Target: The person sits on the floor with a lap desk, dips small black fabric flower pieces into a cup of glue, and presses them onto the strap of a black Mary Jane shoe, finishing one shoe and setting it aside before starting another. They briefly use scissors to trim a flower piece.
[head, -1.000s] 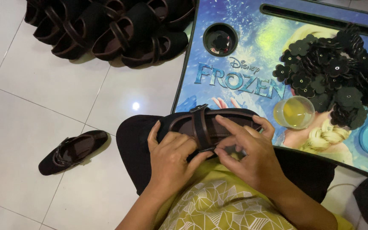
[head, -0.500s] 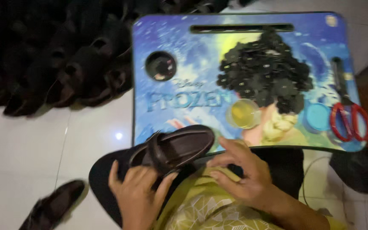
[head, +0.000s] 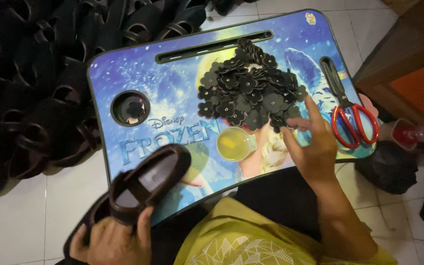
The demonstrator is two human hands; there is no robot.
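My left hand (head: 110,239) grips the heel of a small dark brown shoe (head: 145,182), whose toe rests on the near left part of a blue picture-printed lap tray (head: 172,93). My right hand (head: 310,138) reaches over the tray, fingers spread, with its fingertips at the near right edge of a heap of several black flower-shaped pieces (head: 249,93). I cannot tell whether a piece is pinched between the fingers. A small round cup of yellow liquid (head: 233,144) stands just left of that hand.
Red-handled scissors (head: 347,110) lie on the tray's right side. A round cup hole (head: 130,108) in the tray holds one black flower piece. Several dark shoes (head: 30,88) are piled on the tiled floor at left. A wooden cabinet (head: 408,54) stands at right.
My right hand left the shoe and reached forward to the heap of flower pieces. My left hand now holds the shoe alone, tilted onto the tray. The view shifted right.
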